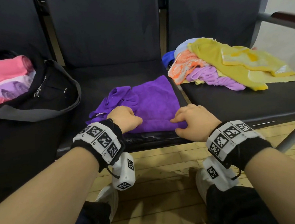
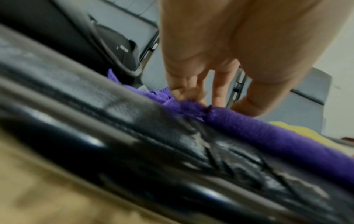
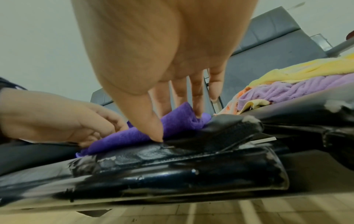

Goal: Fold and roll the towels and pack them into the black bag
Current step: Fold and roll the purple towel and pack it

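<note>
Deep purple microfibre towel point(image 1: 149, 101), partly folded, lies on the middle black padded seat of the bench point(image 1: 91, 81), its near edge doubled into a thick fold along the seat's front rim. Left hand point(image 1: 124, 119) rests on the near-left part of the towel with fingers curled down into the cloth; right hand point(image 1: 193, 118) pinches the folded near edge, thumb at the front and fingers pressing on top, as the right wrist view shows. Open black fabric bag with grey straps point(image 1: 53, 94) stands on the left seat and holds rolled towels in pink and pale lilac point(image 1: 5, 82). On the right seat lies a loose heap of yellow, orange, lilac and blue towels point(image 1: 228, 66). Pale wooden floorboards point(image 1: 167, 189) lie below the bench.
</note>
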### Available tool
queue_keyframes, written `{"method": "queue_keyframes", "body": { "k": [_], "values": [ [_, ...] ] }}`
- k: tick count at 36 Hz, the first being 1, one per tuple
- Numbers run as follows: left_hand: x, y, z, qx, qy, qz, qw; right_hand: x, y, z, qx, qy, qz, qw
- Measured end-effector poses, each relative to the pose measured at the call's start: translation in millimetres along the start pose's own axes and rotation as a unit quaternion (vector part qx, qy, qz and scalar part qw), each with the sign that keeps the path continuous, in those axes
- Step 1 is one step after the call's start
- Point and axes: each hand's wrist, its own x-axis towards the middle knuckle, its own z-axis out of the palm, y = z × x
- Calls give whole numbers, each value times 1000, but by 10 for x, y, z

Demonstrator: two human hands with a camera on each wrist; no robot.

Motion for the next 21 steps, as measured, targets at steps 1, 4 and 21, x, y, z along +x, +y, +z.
{"method": "queue_keyframes", "body": {
  "k": [1, 4, 21],
  "values": [
    [8, -25, 21, -1, 18, 18, 1000, 1, -14, -5, -18, -7, 1, 1000],
    [23, -81, 51, -7, 67, 104, 992, 11, -30, -5, -41, -17, -1, 999],
    [-60, -112, 60, -36, -23, 180, 983, 88, -11, 70, 185, 38, 89, 978]
  ]
}}
